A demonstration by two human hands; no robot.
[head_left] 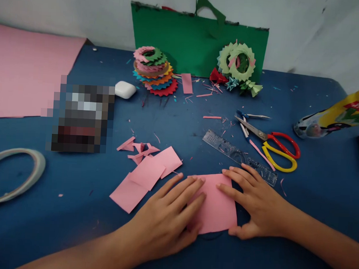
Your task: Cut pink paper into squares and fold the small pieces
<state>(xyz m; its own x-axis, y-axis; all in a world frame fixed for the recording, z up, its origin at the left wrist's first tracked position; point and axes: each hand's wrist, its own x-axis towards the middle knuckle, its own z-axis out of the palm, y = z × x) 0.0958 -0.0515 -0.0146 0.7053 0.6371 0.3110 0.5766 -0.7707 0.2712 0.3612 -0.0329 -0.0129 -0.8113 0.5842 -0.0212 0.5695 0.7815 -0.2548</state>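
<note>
A pink sheet of paper [216, 204] lies on the blue table between my two hands. My left hand [172, 214] rests flat over its left side, fingers stretched out. On the right edge, my right hand [250, 206] has its fingers spread, with the index finger on the paper and the thumb by the lower right corner. Left of my left hand, several pink paper pieces [149, 171] overlap. Small folded pink pieces [139, 149] sit just behind them. A clear ruler [238, 155] lies beyond my right hand, close to its fingertips.
Scissors [268, 135] with red and yellow handles lie behind the ruler. A tape roll [39, 165] is at the left. Folded paper rings [158, 79] are stacked before a green board [187, 42]; pale green rings [243, 61] lean there. A yellow bottle [340, 113] lies tilted right.
</note>
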